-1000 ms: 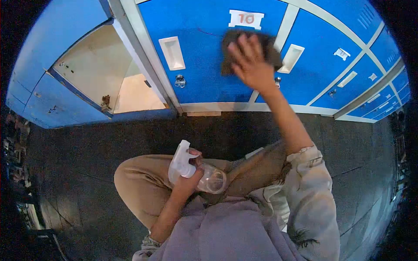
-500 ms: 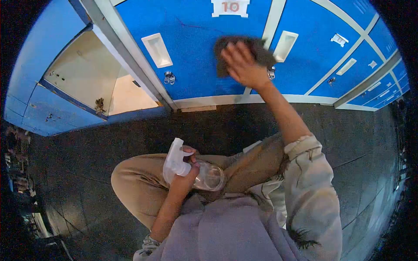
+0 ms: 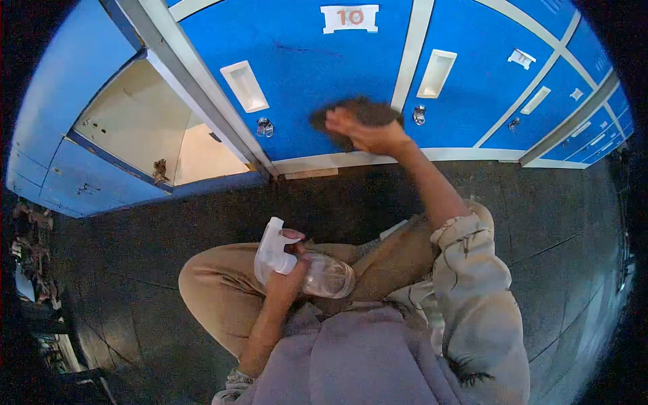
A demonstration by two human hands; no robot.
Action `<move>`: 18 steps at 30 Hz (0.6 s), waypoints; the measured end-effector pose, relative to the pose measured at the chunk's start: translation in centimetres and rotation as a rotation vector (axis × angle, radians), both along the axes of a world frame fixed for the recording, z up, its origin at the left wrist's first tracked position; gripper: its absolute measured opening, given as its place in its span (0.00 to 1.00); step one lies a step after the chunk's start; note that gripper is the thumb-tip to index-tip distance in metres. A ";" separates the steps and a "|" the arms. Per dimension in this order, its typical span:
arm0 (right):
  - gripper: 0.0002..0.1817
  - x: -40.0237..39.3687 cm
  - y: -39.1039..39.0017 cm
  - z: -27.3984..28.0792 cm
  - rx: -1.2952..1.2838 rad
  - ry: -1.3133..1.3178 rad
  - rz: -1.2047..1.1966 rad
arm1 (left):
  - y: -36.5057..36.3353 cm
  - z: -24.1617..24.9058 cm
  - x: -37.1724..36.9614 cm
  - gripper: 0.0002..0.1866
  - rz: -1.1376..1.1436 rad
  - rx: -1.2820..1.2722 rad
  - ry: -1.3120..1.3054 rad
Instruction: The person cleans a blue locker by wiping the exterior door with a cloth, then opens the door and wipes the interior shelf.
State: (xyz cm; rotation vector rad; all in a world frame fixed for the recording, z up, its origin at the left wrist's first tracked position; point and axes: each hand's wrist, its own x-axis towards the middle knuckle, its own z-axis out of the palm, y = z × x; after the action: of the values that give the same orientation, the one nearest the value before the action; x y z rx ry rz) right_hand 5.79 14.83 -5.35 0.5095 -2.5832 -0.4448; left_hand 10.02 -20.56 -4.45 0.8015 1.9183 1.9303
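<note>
My left hand point(image 3: 291, 266) is wrapped round the neck of a clear spray bottle point(image 3: 329, 275) with a white trigger head, resting tilted over my lap. My right hand point(image 3: 368, 133) holds a dark grey-brown cloth point(image 3: 364, 111) against the lower part of a blue locker door point(image 3: 290, 74). The hand is slightly smeared by motion, and its palm hides part of the cloth. To the left of the cloth, the door has a white recessed handle point(image 3: 244, 86) and a metal lock point(image 3: 264, 127). A white label point(image 3: 349, 18) marked 10 is higher up.
Another blue locker door point(image 3: 466, 88) with a handle and lock adjoins on the right, with more lockers beyond. An open locker compartment point(image 3: 135, 128) stands on the left. My crossed legs point(image 3: 223, 280) rest on the dark tiled floor point(image 3: 135, 290).
My right hand and the cloth have moved left and down across the locker door. My left hand still grips the spray bottle in about the same place. The view has shifted slightly.
</note>
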 end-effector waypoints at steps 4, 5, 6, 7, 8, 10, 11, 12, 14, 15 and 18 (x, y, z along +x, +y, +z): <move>0.38 -1.0 -0.3 10.9 -0.237 0.574 -0.098 | 0.2 0.4 0.3 0.21 0.021 -0.002 -0.002; 0.37 -1.0 -0.5 13.7 -0.270 0.720 -0.097 | 0.4 1.1 0.4 0.21 0.030 -0.006 0.017; 0.35 -1.2 -0.8 15.2 -0.418 0.832 -0.153 | 0.4 1.5 0.5 0.21 0.038 -0.011 0.036; 0.36 -0.7 -1.3 17.9 -0.338 0.882 -0.209 | 0.2 1.3 0.5 0.21 0.030 -0.034 -0.002; 0.36 -0.3 -1.6 19.7 -0.255 0.932 -0.267 | 0.0 1.1 0.5 0.21 0.019 -0.056 -0.039; 0.36 -0.6 -2.2 19.5 -0.257 0.946 -0.313 | 0.1 1.0 0.5 0.20 0.027 -0.128 -0.019; 0.36 -0.6 -2.4 19.4 -0.257 0.953 -0.333 | 0.3 1.1 0.6 0.20 0.050 -0.179 0.036; 0.36 -0.8 -2.4 18.4 -0.252 0.894 -0.278 | 0.2 1.0 0.6 0.20 0.056 -0.215 0.042; 0.35 -1.6 -2.4 14.4 -0.246 0.776 -0.166 | 0.0 0.6 0.6 0.19 0.052 -0.270 0.001; 0.34 -1.9 -2.1 12.0 -0.212 0.680 -0.135 | 0.0 0.7 0.6 0.19 0.049 -0.253 -0.001; 0.34 -1.2 -1.9 5.1 -0.059 0.309 -0.079 | 0.4 1.6 0.6 0.19 0.049 -0.126 0.078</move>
State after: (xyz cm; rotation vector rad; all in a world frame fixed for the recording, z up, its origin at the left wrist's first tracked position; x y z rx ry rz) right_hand 4.60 12.97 -0.20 0.2930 -2.3154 -0.4349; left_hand 10.57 -20.11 -2.84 0.8116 2.1004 1.8082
